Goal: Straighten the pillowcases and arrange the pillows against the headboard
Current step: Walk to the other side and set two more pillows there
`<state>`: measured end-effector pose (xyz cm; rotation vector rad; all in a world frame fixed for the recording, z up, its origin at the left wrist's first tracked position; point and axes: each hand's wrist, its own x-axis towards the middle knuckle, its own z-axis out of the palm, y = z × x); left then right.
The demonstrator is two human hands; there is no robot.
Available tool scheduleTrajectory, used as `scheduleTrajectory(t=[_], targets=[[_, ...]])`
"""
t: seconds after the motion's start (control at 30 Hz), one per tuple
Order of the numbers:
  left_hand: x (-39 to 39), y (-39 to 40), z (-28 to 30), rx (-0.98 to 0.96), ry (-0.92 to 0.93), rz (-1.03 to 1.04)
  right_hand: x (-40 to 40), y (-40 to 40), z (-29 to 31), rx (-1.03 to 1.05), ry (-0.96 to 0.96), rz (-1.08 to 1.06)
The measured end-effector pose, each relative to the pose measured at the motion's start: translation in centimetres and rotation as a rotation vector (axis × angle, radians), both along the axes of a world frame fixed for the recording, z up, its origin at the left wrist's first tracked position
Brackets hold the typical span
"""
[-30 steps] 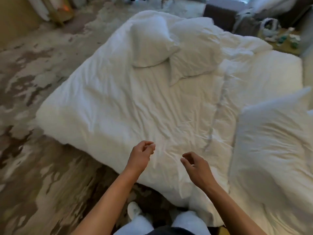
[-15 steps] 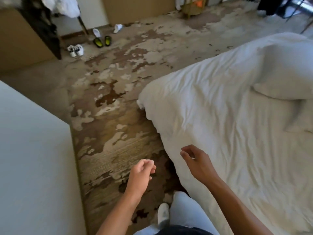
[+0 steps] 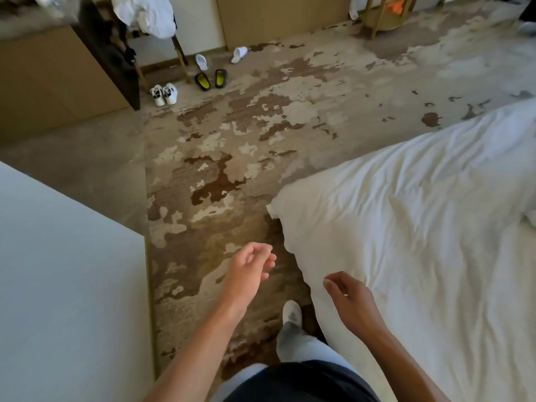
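The bed with its crumpled white duvet (image 3: 420, 233) fills the right side of the view; its near corner hangs towards the carpet. Only a sliver of one white pillow (image 3: 532, 220) shows at the right edge, and the headboard is out of sight. My left hand (image 3: 246, 271) hovers over the carpet beside the bed, fingers loosely curled and holding nothing. My right hand (image 3: 351, 300) is over the bed's edge, fingers loosely curled too, with nothing in them.
A white flat surface (image 3: 66, 285) stands at the left. Patterned brown carpet (image 3: 220, 175) runs between it and the bed. Several shoes and slippers (image 3: 164, 94) lie by a dark rack (image 3: 110, 50) with white cloth. A gold stand (image 3: 385, 10) is at the back.
My view has swung left, away from the bed and its pillows, towards the floor and the room's far side. Both hands stay empty and loosely curled in front of me.
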<state>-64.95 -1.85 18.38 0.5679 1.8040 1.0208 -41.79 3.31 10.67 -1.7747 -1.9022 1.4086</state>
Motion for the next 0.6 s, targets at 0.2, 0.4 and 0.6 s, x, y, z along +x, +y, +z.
scheduleTrajectory(t=[0.2, 0.4, 0.6], targets=[[-11.2, 7.7, -0.6, -0.044, 0.031, 0.068, -13.2, 14.6, 1.6, 0.043, 0.075, 0.116], [-22.5, 17.8, -3.1, -0.098, -0.014, 0.118, -25.9, 29.5, 2.4, 0.086, 0.119, 0.123], [-31.7, 33.6, -4.3, -0.113, -0.022, 0.007, -32.7, 40.4, 2.6, 0.096, 0.121, -0.006]])
